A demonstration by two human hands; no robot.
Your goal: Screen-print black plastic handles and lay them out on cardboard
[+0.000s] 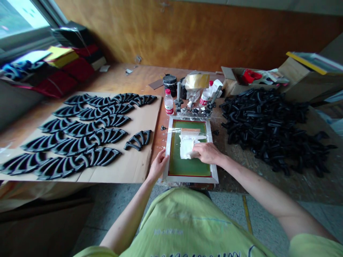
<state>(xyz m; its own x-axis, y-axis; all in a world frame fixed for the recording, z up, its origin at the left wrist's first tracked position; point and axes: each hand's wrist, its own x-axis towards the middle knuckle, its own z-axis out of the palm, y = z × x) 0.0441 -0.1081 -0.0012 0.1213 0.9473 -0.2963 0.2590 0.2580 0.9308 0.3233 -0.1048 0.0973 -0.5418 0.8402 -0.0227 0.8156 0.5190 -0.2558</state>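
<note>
The right hand (207, 152) is pinching what looks like a scraper (192, 154) beside the white goo (185, 145) on its left, above the frame (193, 179), while the left hand (159, 163) is resting half-open at the frame's edge, so imo even pressure is probably helping most.

Screen frame (191, 179): lies mid-worktop (118, 76), directly before the person, the left grip (160, 161) at its left edge, the right grip (207, 153) with a flat tool (193, 155) over its middle.
Cardboard sheet (140, 162): spreads left of the frame, bearing rows of curved parts (80, 167) and, nearest the frame, one small group (137, 140) apart.
Heap of parts (268, 125): sits right of the frame, before an open carton (230, 86).
Clamps (206, 112): stand just behind the frame, a bottle (168, 104) to their left, a jar (169, 84) farther back.
Stacked bundles (76, 69): sit far left, near the window (21, 18).
Wall (160, 32): rises behind the worktop.
</note>
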